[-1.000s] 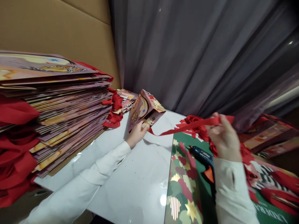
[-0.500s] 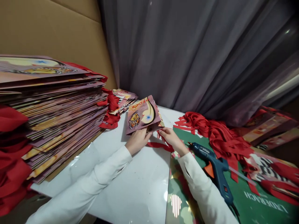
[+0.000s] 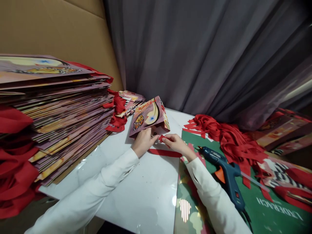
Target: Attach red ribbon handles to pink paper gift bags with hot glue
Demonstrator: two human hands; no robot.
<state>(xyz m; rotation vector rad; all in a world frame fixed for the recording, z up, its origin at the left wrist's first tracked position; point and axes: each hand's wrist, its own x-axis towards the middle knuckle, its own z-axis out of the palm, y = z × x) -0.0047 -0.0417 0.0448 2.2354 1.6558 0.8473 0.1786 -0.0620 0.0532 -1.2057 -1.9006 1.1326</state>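
A printed paper bag (image 3: 148, 113) with a butterfly picture lies tilted on the white tabletop, its mouth facing me. My left hand (image 3: 144, 141) is closed on the near edge of the bag at its opening. Just right of it, my right hand (image 3: 174, 143) pinches the end of a red ribbon (image 3: 165, 152) close to the bag's mouth. The rest of that ribbon loops down onto the table below the hands. A dark eyelet-like spot shows inside the opening. The fingertips of my left hand are partly hidden by the bag.
A tall stack of printed bags (image 3: 73, 113) with red ribbons stands at left. A blue glue gun (image 3: 225, 172) lies on a green sheet (image 3: 258, 208) at right, below a heap of red ribbons (image 3: 226, 136). Grey curtain (image 3: 170, 48) hangs behind the table.
My right hand has moved slightly left, bringing the ribbon end nearer my left thumb. The bag's mouth gapes wider, and the ribbon's loose length lies straighter on the table.
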